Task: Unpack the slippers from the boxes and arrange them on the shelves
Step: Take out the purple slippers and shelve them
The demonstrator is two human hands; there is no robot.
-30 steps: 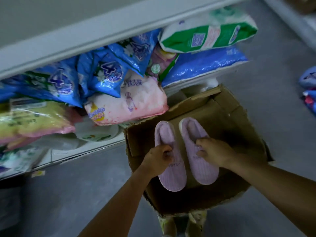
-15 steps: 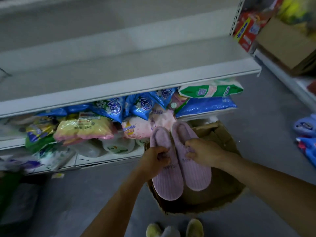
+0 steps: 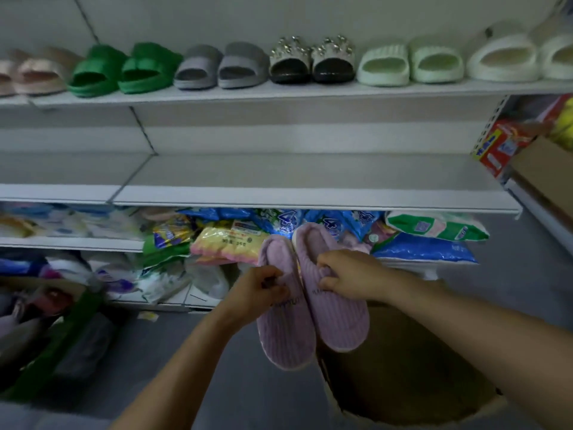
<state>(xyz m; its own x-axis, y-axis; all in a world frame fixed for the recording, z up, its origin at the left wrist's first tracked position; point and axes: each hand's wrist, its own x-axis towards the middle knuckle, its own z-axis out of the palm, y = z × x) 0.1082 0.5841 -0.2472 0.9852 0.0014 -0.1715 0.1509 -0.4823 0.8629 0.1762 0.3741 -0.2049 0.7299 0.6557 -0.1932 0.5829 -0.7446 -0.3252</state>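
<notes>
Now the purple slippers (image 3: 336,324) have risen out of the box (image 3: 403,383), toward the middle shelf (image 3: 310,175); the left grip (image 3: 263,290) and right grip (image 3: 344,274) each clench one, so placing seems next.

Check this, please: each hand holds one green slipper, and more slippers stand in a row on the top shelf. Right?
In the head view the left hand and right hand each hold a lilac slipper, not green. The slipper row on the top shelf is right.
</notes>
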